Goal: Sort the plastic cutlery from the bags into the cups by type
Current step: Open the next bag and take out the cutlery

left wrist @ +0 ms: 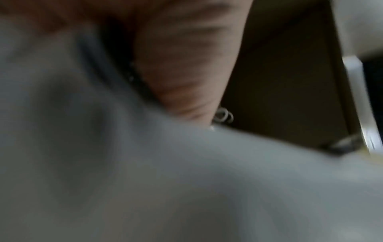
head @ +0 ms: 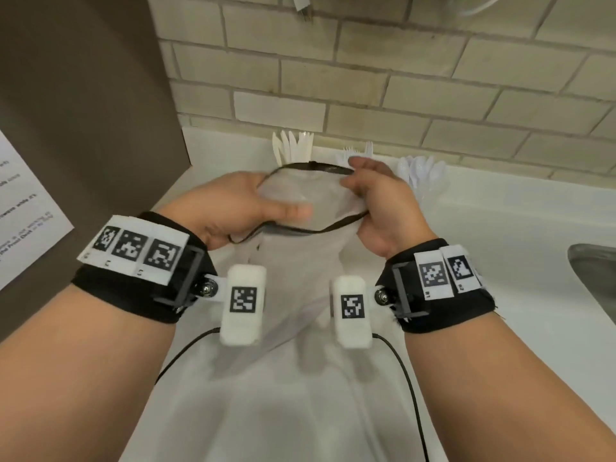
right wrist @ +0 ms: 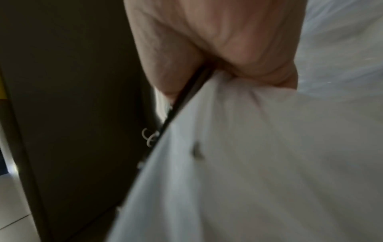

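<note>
Hands, left (head: 230, 208) and right (head: 376, 208), fingers gripping black-rimmed, limp translucent plastic bag (head: 300, 261)

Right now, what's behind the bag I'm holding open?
Behind the bag, by the wall: knives, forks and spoons. Their cups are hidden by the bag and both hands.

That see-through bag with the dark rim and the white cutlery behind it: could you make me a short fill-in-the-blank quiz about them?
1. The bag is held at its dark rim by ____ hands.
2. Of the three cutlery bunches at the wall, the leftmost holds the knives and the rightmost holds the ____.
3. The forks stand between the knives and the ____.
4. The wall behind the cutlery is made of ____.

Missing words: both; spoons; spoons; brick
</note>
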